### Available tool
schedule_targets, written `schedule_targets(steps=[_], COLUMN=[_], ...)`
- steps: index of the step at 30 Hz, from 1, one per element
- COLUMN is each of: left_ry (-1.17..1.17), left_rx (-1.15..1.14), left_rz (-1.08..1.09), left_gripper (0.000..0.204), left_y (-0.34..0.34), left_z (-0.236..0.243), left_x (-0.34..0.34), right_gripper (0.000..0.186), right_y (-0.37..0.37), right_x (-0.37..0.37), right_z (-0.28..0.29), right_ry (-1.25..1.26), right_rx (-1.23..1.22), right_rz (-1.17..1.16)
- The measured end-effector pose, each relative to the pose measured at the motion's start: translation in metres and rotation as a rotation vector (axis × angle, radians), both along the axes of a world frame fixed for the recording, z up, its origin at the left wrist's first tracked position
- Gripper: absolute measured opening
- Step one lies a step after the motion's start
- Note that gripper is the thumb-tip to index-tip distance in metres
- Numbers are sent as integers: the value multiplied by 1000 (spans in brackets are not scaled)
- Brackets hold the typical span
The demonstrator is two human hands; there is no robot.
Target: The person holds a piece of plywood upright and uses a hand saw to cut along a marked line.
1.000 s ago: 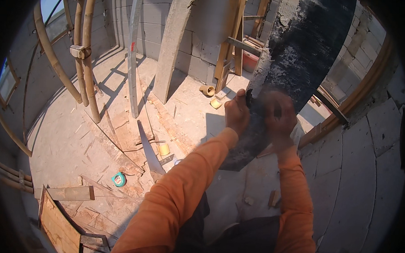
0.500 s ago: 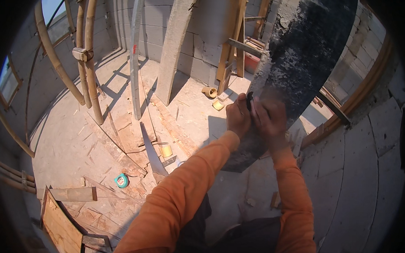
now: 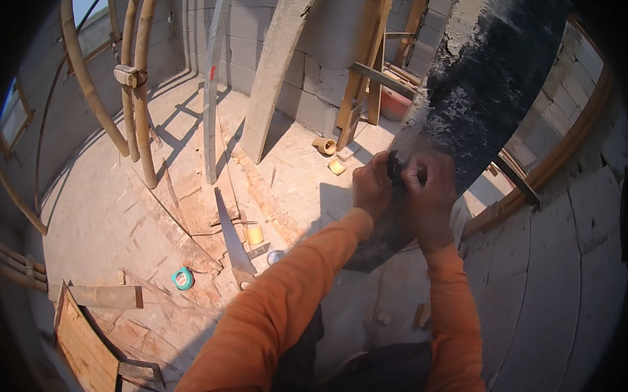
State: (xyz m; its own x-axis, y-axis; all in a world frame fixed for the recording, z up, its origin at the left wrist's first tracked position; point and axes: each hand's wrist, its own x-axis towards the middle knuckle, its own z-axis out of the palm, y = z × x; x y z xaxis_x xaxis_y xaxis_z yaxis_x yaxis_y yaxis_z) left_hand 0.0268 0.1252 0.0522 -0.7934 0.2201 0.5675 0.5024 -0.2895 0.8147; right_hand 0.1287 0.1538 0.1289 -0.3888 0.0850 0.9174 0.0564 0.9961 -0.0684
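A long board point(image 3: 501, 85), dark and blotched with pale, flaking patches near its left edge, slants up in front of me. My left hand point(image 3: 373, 185) is closed at the board's left edge, and a small dark piece shows by its fingertips, too unclear to name. Close beside it, over the dark face, my right hand point(image 3: 430, 190) is curled with thumb and fingertips drawn together. Whatever it pinches, if anything, is hidden. Orange sleeves cover both my arms.
On the littered floor to the left lie a handsaw point(image 3: 231, 234), a teal tape measure point(image 3: 183, 278) and a yellow roll point(image 3: 255, 235). Bamboo poles point(image 3: 143, 86), a metal post point(image 3: 212, 89) and a leaning plank point(image 3: 276, 77) stand farther back. A wooden box point(image 3: 88, 337) sits at lower left.
My right hand has shifted slightly right, apart from the left, its fingers now curled into a ring. The left hand stays at the board's edge. The view has shifted a little.
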Motion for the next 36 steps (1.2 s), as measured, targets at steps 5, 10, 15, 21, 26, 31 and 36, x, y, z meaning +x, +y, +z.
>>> schedule_targets(steps=[5, 10, 15, 21, 26, 31, 36], left_ry=[18, 3, -59, -64, -79, -12, -22], left_rx=[2, -25, -90, -101, -129, -46, -13], left_rz=[12, -8, -35, -42, -86, -26, -48], left_gripper=[69, 69, 63, 64, 60, 63, 61], left_y=[-2, -3, -5, -3, -6, -1, -1], left_z=[5, 6, 6, 1, 1, -3, -2], left_x=[3, 3, 7, 3, 2, 3, 5], right_gripper=[12, 10, 15, 17, 17, 18, 15], right_y=[15, 12, 10, 12, 10, 7, 7], right_x=[27, 30, 21, 18, 16, 11, 8], right_z=[37, 40, 20, 12, 5, 0, -3], right_ry=[65, -101, -160, -140, -166, -126, -124], right_rx=[-33, 27, 24, 140, 173, 157, 143], right_rz=[7, 118, 81, 54, 5, -40, -33])
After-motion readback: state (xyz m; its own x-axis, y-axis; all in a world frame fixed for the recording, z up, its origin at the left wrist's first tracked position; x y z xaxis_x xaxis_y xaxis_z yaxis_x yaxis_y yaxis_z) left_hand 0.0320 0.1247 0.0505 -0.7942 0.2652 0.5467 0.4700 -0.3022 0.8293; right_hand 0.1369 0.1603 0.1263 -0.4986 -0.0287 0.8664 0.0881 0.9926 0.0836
